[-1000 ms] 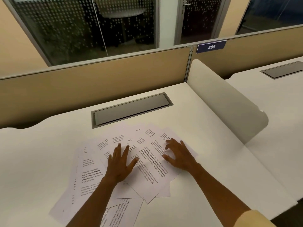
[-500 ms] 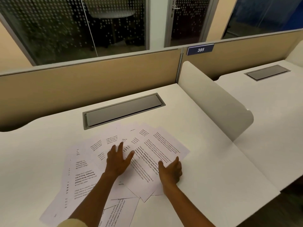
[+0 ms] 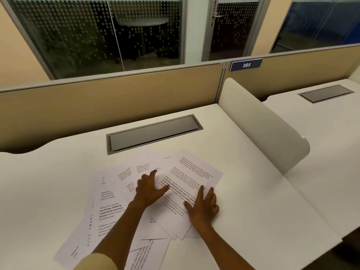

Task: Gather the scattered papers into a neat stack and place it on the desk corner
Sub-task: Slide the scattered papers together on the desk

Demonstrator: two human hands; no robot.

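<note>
White cubicle counter (image 3: pixel 243 201), printed papers (image 3: pixel 187 184) fanned mid-surface. My left hand (image 3: pixel 149 189) and right hand (image 3: pixel 203 207) lie flat, fingers spread, gripping nothing. Sheets look light, floppy, slippery; I'd slide them together by the edges.

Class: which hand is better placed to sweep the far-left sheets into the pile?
Probably the left hand. It rests nearer the left-spread printed sheets, while the right hand lies at the pile's right edge on the top sheet.
</note>
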